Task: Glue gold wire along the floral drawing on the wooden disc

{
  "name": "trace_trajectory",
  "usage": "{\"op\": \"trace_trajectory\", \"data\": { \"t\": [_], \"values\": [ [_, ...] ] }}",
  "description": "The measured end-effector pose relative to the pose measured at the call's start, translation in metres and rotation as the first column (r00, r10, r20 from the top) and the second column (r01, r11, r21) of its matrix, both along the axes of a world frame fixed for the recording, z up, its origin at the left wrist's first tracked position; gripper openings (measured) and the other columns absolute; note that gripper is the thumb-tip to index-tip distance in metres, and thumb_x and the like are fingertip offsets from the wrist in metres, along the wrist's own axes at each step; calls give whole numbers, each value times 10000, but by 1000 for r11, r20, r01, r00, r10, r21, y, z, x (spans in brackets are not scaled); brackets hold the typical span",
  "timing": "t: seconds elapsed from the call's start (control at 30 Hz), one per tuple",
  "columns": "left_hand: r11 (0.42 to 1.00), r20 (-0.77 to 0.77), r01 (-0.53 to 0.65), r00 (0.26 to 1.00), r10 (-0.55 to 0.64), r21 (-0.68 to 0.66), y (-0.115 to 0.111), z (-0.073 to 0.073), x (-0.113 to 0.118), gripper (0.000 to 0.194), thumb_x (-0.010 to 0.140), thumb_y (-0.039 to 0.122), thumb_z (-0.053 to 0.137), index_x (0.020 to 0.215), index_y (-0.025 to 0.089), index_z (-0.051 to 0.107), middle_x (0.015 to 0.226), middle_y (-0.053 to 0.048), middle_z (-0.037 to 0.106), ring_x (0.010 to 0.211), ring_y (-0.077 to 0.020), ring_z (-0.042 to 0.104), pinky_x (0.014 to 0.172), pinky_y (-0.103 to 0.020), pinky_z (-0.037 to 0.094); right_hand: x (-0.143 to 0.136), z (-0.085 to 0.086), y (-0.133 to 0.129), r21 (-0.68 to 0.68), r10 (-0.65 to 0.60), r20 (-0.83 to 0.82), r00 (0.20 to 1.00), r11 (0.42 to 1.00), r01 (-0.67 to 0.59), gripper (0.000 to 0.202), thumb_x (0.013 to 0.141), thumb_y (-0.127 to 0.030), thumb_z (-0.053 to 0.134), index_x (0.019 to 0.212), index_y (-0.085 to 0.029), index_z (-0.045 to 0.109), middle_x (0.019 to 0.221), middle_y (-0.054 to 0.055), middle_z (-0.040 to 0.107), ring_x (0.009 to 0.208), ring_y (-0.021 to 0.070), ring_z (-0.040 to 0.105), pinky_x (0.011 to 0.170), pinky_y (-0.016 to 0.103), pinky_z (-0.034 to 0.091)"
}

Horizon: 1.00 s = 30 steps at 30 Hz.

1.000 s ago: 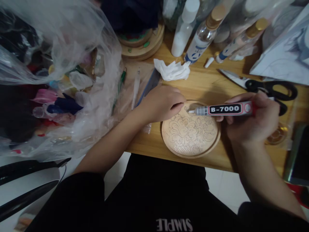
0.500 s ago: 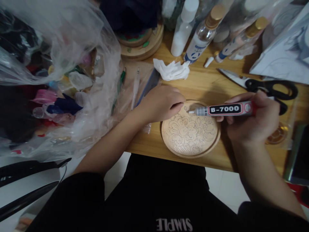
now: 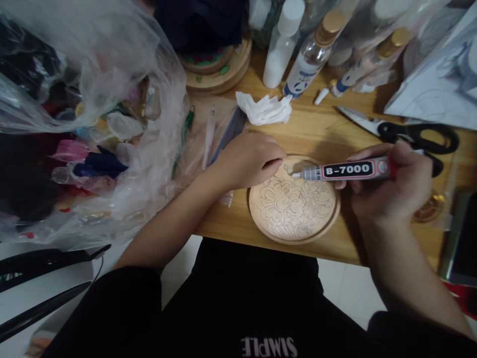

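B-7000 glue tube over the wooden plaque is probably light and squishy, best held at the rear where the right hand grips it; left hand is curled at the plaque's edge, can't tell if empty.

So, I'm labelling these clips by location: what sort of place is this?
Probably a craft workspace, though whether home or studio isn't clear. The right hand holds a B-7000 tube over a round, flower-patterned disc, with scissors lying nearby.
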<state>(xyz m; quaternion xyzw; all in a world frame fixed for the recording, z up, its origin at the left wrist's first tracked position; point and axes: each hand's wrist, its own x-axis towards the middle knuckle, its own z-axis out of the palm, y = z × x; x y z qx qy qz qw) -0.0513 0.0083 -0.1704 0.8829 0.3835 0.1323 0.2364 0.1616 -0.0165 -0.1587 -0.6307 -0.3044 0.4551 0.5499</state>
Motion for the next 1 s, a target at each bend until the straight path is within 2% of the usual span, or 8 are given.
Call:
{"op": "trace_trajectory", "data": {
  "t": [0.27,0.47,0.63,0.83,1.0],
  "values": [
    [1000,-4,4,1000,-4,17,1,-1,0,238,929,199,517,790,169,708,725,-15,655,727,-144,607,657,-275,403,2,0,-1,3,1,1,1000,1000,-1,233,553,-386,526,446,-187,583,350,-14,454,231,105,338,223,256,245],
    [1000,4,8,1000,-8,12,1,-1,0,230,927,205,526,788,173,706,725,-13,654,719,-143,602,650,-282,397,0,1,1,5,-15,-6,1000,1000,15,218,515,-380,514,417,-192,565,352,-5,462,217,101,318,207,262,226],
    [1000,2,9,1000,-9,1,1,-1,0,236,940,209,511,793,174,692,723,-8,639,733,-143,605,659,-278,393,-1,2,-1,-6,-8,0,1000,1000,8,213,530,-371,526,443,-188,590,339,-11,449,235,113,358,226,261,252],
    [1000,13,6,1000,-7,22,1,-1,0,230,928,204,523,790,174,705,739,-10,663,730,-139,608,656,-274,405,0,2,-1,-8,-17,-1,1000,1000,17,209,525,-367,513,437,-191,582,340,-10,447,229,99,313,213,255,207],
    [1000,-1,11,1000,-11,19,1,-1,-1,256,945,217,501,790,179,702,742,-12,663,738,-142,607,660,-272,408,2,1,0,-12,-13,-3,1000,1000,13,226,526,-392,513,432,-196,574,338,-15,442,227,101,320,216,259,231]
  ]
}}
